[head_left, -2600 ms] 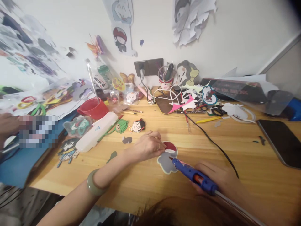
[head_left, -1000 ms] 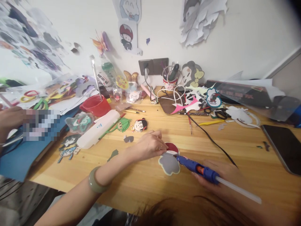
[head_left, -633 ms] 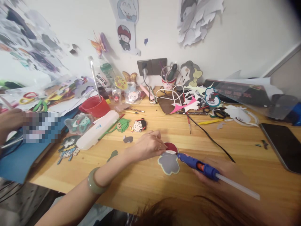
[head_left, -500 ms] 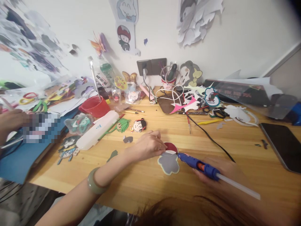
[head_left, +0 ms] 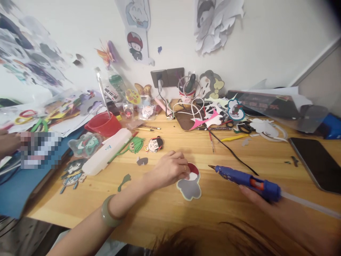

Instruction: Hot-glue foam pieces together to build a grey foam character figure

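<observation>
My right hand grips a blue hot glue gun with a clear glue stick coming out of its back. Its nozzle points left, apart from the cutout. A flat paper cutout lies on the wooden table, with a grey lower part, a white band and a dark red top. My left hand rests at the cutout's upper left edge, fingers curled and pressed together on the white and red part. Fingertips partly hide behind the hand. A pale green bangle circles the left wrist.
Another person's hand is at the far left, over a blue mat. Character cutouts, a white case and a red cup lie left. A black cable crosses behind the glue gun; a phone lies right.
The glue gun has pulled back to the right, its nozzle off the cutout. My left fingers have moved down onto the white band. The view has shifted slightly.
</observation>
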Available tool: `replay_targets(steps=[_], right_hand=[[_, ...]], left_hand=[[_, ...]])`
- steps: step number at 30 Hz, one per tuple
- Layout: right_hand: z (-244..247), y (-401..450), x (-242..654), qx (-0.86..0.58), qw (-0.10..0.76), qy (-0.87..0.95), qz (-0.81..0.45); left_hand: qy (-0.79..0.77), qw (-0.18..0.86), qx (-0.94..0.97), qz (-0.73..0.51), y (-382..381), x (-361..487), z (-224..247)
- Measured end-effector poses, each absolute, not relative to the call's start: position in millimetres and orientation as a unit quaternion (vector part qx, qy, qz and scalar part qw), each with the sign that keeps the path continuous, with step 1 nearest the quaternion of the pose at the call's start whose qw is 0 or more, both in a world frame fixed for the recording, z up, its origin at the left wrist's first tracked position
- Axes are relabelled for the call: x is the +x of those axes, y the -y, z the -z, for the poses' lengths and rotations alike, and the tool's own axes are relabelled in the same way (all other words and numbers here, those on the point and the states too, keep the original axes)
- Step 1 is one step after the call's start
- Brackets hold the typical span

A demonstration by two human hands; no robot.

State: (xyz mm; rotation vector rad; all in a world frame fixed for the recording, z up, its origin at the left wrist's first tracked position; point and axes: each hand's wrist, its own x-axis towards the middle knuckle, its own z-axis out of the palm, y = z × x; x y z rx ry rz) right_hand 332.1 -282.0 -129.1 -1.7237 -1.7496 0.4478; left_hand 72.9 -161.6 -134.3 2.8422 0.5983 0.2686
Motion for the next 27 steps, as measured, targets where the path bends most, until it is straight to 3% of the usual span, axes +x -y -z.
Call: replay_targets(steps=[10,18,27], right_hand=[[121,279,319,-0.748,0.332,0.500,-0.285],[123,278,315,-0.754,0.335,0.490,-0.282],[123,279,315,-0.753,0.335,0.499,-0.268]], left_hand=[[-0.168,0.034,0.977,-0.128,166,65,160],[-0.126,0.015,0.987,-0.096,163,65,158],[-0.137,0.091,0.985,-0.051,163,62,148]])
